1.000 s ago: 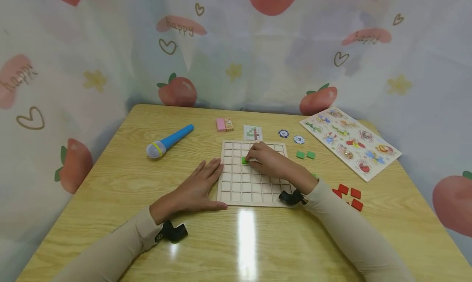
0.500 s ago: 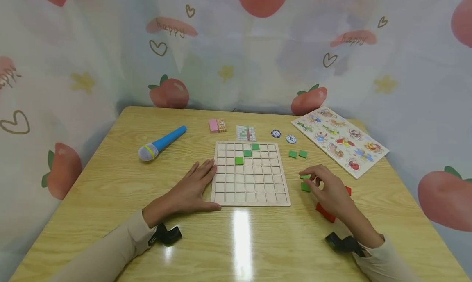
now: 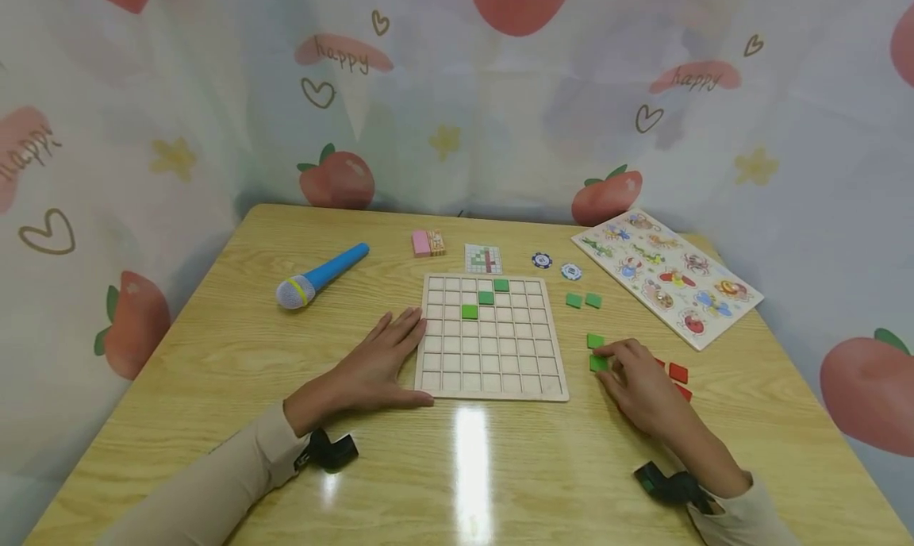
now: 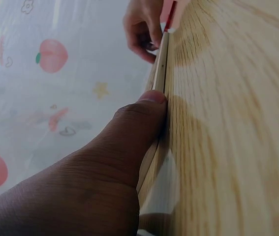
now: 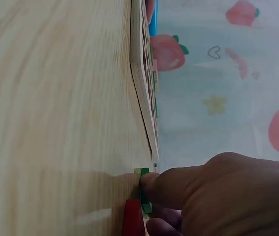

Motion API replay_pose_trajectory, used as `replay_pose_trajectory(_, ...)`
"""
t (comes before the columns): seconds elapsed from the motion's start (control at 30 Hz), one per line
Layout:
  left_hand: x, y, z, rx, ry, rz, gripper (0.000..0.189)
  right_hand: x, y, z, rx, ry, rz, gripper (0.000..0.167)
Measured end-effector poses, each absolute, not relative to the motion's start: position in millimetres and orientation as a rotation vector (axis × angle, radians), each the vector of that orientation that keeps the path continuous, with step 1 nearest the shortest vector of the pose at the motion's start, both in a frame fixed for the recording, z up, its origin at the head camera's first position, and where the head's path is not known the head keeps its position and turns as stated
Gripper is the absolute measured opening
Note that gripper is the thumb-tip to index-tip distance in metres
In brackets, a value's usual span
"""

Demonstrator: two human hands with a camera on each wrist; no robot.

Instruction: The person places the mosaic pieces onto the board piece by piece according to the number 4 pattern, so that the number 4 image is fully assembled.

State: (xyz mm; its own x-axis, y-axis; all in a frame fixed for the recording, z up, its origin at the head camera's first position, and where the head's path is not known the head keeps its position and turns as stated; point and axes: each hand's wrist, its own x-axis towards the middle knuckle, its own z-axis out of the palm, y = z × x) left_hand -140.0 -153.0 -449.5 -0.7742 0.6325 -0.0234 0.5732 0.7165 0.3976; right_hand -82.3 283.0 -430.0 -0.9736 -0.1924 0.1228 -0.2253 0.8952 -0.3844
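Observation:
My left hand (image 3: 377, 365) lies with straight, spread fingers against the left side of the wooden grid board (image 3: 493, 363). Its thumb touches the board's near corner, as the left wrist view also shows. To the right of the board, my right hand (image 3: 646, 387) pinches a green square tile (image 3: 598, 363) between thumb and fingers at table level. A second green tile (image 3: 595, 340) lies just beyond it. Three green tiles sit in a diagonal on the grid, the lowest a brighter green tile (image 3: 469, 312).
Red tiles (image 3: 678, 373) lie partly hidden behind my right hand. Two green tiles (image 3: 583, 300), two poker chips (image 3: 556, 265), a pattern card (image 3: 483, 258), a pink-ended small box (image 3: 428, 243), a blue toy microphone (image 3: 323, 276) and an insect puzzle board (image 3: 667, 276) lie around the board.
My right hand has left the board, where a bright green tile now shows in a cell, and moved right to the loose green tiles. My left hand has stayed at the board's edge.

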Motion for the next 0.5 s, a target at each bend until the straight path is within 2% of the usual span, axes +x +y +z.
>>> replay_pose_trajectory(0.5,-140,-153,-449,0.967,2.768,0.532,0.129,-85,273,-421,0.410,-2.978,0.712,0.023)
